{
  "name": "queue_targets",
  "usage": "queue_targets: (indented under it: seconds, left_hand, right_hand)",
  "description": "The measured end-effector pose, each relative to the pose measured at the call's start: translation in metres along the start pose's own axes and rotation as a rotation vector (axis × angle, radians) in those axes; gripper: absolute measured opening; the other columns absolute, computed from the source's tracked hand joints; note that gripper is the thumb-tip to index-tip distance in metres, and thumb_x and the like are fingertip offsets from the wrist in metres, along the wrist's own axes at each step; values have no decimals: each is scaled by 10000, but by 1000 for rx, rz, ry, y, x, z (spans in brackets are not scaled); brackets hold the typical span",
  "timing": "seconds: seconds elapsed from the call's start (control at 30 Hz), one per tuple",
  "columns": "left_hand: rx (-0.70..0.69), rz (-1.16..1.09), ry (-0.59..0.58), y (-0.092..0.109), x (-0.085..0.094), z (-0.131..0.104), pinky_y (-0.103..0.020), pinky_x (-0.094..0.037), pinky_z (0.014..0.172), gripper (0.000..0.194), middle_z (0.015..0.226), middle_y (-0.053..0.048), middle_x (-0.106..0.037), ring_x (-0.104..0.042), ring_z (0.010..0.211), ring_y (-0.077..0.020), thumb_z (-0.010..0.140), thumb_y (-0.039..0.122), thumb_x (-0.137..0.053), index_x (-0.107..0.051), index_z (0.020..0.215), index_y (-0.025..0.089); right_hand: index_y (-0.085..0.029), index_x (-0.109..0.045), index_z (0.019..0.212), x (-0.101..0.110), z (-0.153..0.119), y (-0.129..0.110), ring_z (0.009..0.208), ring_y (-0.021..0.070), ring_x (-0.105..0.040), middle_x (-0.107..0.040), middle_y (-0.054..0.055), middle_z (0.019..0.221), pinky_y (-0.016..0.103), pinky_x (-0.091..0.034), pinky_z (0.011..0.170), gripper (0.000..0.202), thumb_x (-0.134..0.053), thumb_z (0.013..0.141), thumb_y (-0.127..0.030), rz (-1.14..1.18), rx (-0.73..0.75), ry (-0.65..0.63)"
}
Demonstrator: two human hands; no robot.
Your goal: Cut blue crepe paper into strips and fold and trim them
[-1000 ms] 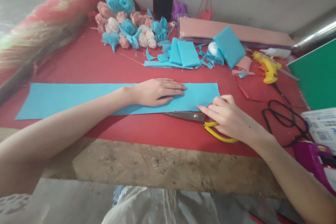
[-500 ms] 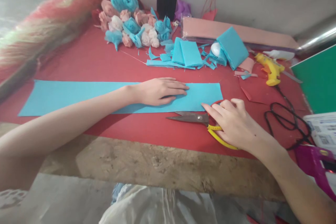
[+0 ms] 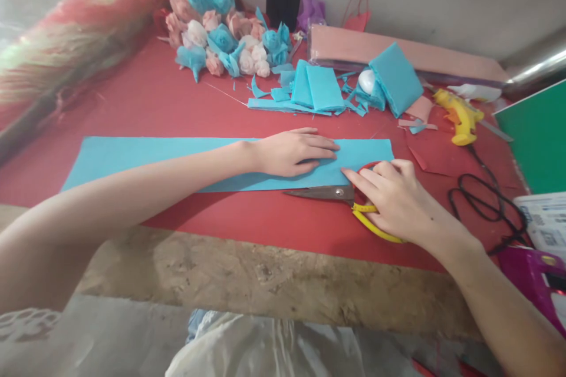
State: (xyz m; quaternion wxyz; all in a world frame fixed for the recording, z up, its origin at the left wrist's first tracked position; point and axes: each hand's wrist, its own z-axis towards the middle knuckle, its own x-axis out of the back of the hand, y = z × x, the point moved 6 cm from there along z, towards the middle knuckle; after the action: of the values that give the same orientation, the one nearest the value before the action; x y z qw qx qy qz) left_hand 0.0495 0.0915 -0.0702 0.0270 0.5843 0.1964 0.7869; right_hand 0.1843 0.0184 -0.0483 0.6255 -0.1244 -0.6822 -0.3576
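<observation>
A long blue strip [image 3: 145, 150] lies flat across the red table cover [image 3: 230, 218]. My left hand [image 3: 300, 152] rests flat on its right part, palm down, fingers stretched to the right and slightly apart. My right hand [image 3: 389, 197] is wrapped round the red and yellow handles of the scissors [image 3: 327, 192]. Their dark blades point left along the strip's near edge and look nearly closed. The index finger of my right hand reaches out over the strip's near right corner.
Blue, pink and white crepe flowers [image 3: 221, 38] are heaped at the back. Folded blue pieces [image 3: 325, 88] and scraps lie right of them. A yellow glue gun [image 3: 462, 121] with a black cable is at the right, near a green board [image 3: 537, 129]. Bare wood [image 3: 265, 271] forms the front edge.
The blue strip has slid to the right along with my left hand. My right hand and the scissors have hardly moved; the blades are closer together.
</observation>
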Motion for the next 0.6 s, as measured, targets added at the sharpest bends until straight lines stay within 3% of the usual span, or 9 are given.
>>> queue_targets:
  seconds: [0.33,0.6]
  left_hand:
    - [-15,5,5,1,-1,0,-483,-292,1100,409,1391,-149,-489,-445,1300,-245,905,197,-363,-530,1273,131]
    - [-26,-3,20,2,1,0,-499,-288,1099,409,1396,-163,-479,-441,1302,-259,910,196,-357,-528,1272,112]
  right_hand:
    - [-60,-600,1165,3,8,3,779,243,-464,-632,52,750,349,-273,711,508,-587,659,-94,82,91,35]
    - [-80,-667,982,13,3,0,724,214,-447,-627,47,655,340,-285,717,374,-488,657,-27,90,148,159]
